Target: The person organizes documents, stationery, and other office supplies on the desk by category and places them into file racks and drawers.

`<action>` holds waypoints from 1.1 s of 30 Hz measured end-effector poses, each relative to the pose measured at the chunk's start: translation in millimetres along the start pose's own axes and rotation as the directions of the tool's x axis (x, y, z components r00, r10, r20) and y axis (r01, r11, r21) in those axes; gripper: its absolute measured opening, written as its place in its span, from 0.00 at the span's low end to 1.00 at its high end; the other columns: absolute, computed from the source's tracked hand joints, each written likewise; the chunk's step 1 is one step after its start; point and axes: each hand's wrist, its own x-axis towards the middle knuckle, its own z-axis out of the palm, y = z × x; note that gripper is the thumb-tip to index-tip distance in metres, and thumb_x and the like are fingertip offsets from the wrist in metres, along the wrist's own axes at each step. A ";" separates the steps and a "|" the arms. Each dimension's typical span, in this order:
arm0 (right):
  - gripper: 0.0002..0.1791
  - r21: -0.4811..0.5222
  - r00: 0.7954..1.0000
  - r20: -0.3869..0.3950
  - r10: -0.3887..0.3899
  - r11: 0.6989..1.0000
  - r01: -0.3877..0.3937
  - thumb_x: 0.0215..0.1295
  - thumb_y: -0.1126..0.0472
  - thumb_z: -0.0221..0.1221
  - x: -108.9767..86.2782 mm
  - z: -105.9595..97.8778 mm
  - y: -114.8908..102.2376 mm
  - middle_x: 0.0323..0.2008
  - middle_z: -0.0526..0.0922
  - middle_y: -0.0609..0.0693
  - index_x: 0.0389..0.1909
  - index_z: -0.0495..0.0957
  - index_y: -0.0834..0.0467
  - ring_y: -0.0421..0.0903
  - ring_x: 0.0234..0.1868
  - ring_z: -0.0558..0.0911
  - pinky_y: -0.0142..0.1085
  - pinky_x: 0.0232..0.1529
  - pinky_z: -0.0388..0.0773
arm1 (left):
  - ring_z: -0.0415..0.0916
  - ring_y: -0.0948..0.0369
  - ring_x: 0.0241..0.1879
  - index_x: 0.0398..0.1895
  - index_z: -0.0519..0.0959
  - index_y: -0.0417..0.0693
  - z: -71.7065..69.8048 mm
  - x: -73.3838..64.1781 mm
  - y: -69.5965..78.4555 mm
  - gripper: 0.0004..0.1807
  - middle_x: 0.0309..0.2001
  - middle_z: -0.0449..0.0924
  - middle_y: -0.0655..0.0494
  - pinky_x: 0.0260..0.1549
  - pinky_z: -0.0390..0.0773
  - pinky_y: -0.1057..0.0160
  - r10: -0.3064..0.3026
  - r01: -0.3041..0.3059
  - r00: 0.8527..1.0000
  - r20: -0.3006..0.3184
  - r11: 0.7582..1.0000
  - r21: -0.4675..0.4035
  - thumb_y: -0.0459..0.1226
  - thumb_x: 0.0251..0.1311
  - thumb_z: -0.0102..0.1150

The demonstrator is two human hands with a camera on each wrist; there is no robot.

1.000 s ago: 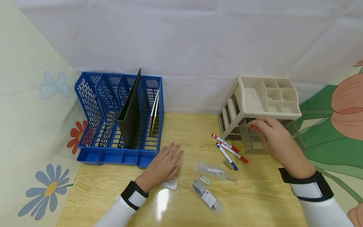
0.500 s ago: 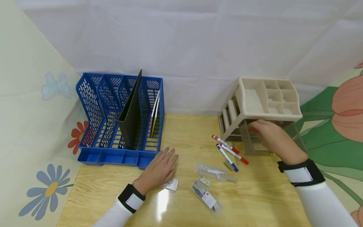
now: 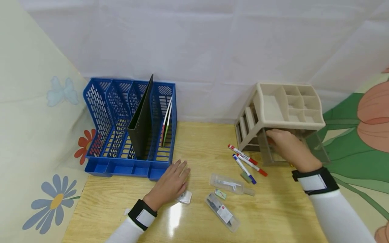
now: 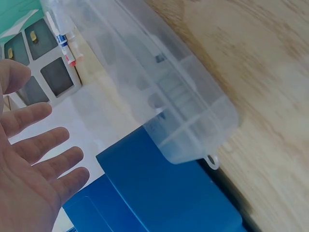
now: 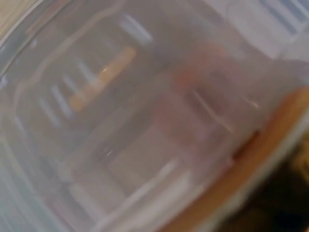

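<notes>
My right hand [image 3: 290, 146] is reaching into the beige organizer [image 3: 275, 124]'s clear drawer [image 3: 263, 148], can't tell if it's gripping the orange bit [image 3: 270, 141] inside. Left hand [image 3: 167, 185] is holding nothing, fingers straight. Markers [image 3: 244, 168] are lying outside. Guessing I'm mid-stowing; next is probably needing a careful withdrawal.
</notes>
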 end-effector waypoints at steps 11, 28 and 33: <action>0.12 0.024 0.992 -0.069 0.107 0.994 -0.105 0.59 0.69 0.63 -18.3 -16.6 -14.2 0.36 0.83 0.62 0.44 0.80 0.66 0.58 0.36 0.82 0.54 0.31 0.81 | 0.63 0.43 0.67 0.63 0.72 0.42 -0.4 5.1 -1.5 0.27 0.67 0.69 0.39 0.61 0.71 0.44 -0.002 0.002 1.000 -0.007 1.000 0.001 0.45 0.62 0.56; 0.12 -0.020 0.935 -0.353 -0.009 1.000 0.002 0.56 0.63 0.57 -39.2 -24.3 -90.6 0.26 0.80 0.55 0.39 0.81 0.65 0.45 0.19 0.74 0.39 0.13 0.71 | 0.64 0.42 0.66 0.63 0.72 0.40 -5.2 37.0 7.0 0.28 0.66 0.70 0.38 0.64 0.68 0.44 -0.074 0.065 0.991 -0.109 0.994 -0.083 0.44 0.61 0.57; 0.11 0.051 0.958 -0.285 -0.019 0.998 0.035 0.52 0.64 0.61 -45.3 -13.1 -109.0 0.26 0.81 0.51 0.37 0.81 0.63 0.41 0.20 0.74 0.36 0.12 0.72 | 0.64 0.43 0.66 0.63 0.72 0.40 -3.9 38.2 12.0 0.27 0.66 0.70 0.38 0.64 0.68 0.44 -0.089 0.078 0.990 -0.108 0.992 -0.098 0.43 0.62 0.57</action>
